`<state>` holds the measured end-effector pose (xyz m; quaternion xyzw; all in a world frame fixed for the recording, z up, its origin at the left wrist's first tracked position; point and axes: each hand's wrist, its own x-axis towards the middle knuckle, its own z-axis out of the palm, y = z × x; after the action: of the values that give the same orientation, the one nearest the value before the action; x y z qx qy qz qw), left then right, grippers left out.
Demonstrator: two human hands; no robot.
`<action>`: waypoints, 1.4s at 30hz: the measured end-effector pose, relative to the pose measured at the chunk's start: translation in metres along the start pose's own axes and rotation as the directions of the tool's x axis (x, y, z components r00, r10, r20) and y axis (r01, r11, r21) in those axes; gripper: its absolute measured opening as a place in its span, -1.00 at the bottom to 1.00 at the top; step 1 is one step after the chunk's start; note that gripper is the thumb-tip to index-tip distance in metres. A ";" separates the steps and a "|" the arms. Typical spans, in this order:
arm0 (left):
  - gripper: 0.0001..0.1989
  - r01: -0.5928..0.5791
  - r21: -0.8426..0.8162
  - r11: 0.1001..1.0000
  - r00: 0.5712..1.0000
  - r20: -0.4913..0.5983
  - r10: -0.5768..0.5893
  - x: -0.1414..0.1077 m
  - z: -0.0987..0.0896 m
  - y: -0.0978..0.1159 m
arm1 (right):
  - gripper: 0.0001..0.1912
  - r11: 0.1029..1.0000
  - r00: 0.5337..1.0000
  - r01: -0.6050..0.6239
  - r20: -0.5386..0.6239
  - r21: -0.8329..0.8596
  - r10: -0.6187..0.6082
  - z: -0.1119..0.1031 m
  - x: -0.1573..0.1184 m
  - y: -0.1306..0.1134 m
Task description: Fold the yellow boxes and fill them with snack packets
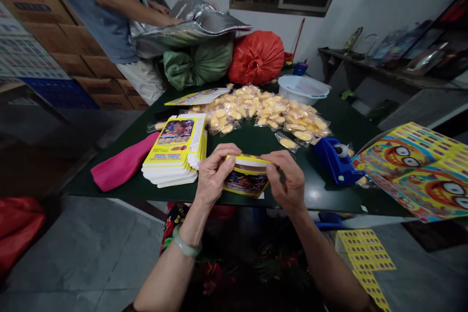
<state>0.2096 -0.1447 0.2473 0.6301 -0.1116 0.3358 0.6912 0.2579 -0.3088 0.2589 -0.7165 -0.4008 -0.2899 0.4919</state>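
A small yellow printed cardboard box [245, 183] stands at the table's front edge, between my two hands. My left hand [216, 173] pinches the box's upper left corner, thumb in front and fingers over the top. At the upper right corner, my right hand [287, 178] grips the flap edge between thumb and fingers. A dark gap shows under the yellow top flap. Left of my left hand lies a stack of flat yellow-and-white cartons [173, 153]. Beyond the box, many small clear packets with yellow oval pieces [252, 105] are heaped on the dark green table [248, 141].
A blue tape dispenser [338, 161] and colourful printed sheets [417, 165] lie on the right. Pink cloth [124, 163] is at the left. Behind are a white basin [303, 88], red sack [258, 57] and green sack [197, 66]. Another person [102, 14] handles a silver bag [193, 29].
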 end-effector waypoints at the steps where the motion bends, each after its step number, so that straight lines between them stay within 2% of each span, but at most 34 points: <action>1: -0.89 0.002 -0.013 1.000 1.000 -0.008 -0.002 -0.001 -0.001 -0.001 | -0.77 0.999 1.000 0.022 -0.002 -0.026 -0.022 0.002 -0.002 0.000; 7: -0.82 -0.035 -0.110 0.993 0.996 -0.090 0.026 -0.003 -0.004 -0.012 | -0.73 0.993 0.994 0.107 -0.013 -0.057 -0.108 0.014 -0.013 0.005; 12: -0.85 -0.089 0.000 0.996 0.992 -0.087 0.088 -0.002 -0.003 -0.015 | -0.73 0.989 0.991 0.115 -0.055 -0.089 -0.120 0.022 -0.019 0.013; 17: -0.90 -0.129 0.073 0.989 0.992 0.013 0.128 0.004 -0.012 -0.004 | -0.75 0.991 0.987 0.135 -0.087 -0.023 -0.136 0.025 -0.021 0.015; 21: -0.91 -0.079 0.124 0.989 0.986 0.155 0.059 0.014 -0.019 0.011 | -0.76 0.994 0.995 0.101 -0.023 0.043 -0.100 0.015 -0.015 0.008; 23: -0.89 -0.062 0.112 0.992 0.981 0.188 0.041 0.016 -0.020 0.015 | -0.78 0.995 0.997 0.082 0.002 0.047 -0.083 0.010 -0.013 0.004; 25: -0.90 -0.089 0.101 0.991 0.984 0.161 0.071 0.014 -0.019 0.014 | -0.78 0.995 0.996 0.088 -0.003 0.039 -0.088 0.008 -0.014 0.002; 29: -0.96 -0.223 0.156 0.962 0.972 0.109 0.207 0.001 -0.019 0.006 | -0.75 0.992 0.992 0.120 -0.047 -0.027 -0.121 0.015 -0.023 0.004; 33: -0.81 -0.301 0.203 0.932 0.951 0.135 0.278 -0.009 -0.020 -0.004 | -0.63 0.986 0.974 0.164 -0.152 -0.030 -0.167 0.032 -0.033 0.011; 36: -0.76 -0.323 0.212 0.922 0.946 0.103 0.308 -0.006 -0.018 -0.010 | -0.69 0.984 0.962 0.180 -0.209 0.013 -0.173 0.042 -0.031 0.017; 42: -0.80 -0.302 0.322 0.897 0.953 0.117 0.279 0.001 -0.008 -0.012 | -0.87 0.984 0.995 0.084 -0.064 0.158 -0.075 0.035 -0.014 0.019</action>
<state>0.2155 -0.1367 0.2368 0.7259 -0.1687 0.4276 0.5116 0.2675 -0.2834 0.2265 -0.6492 -0.4367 -0.2969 0.5475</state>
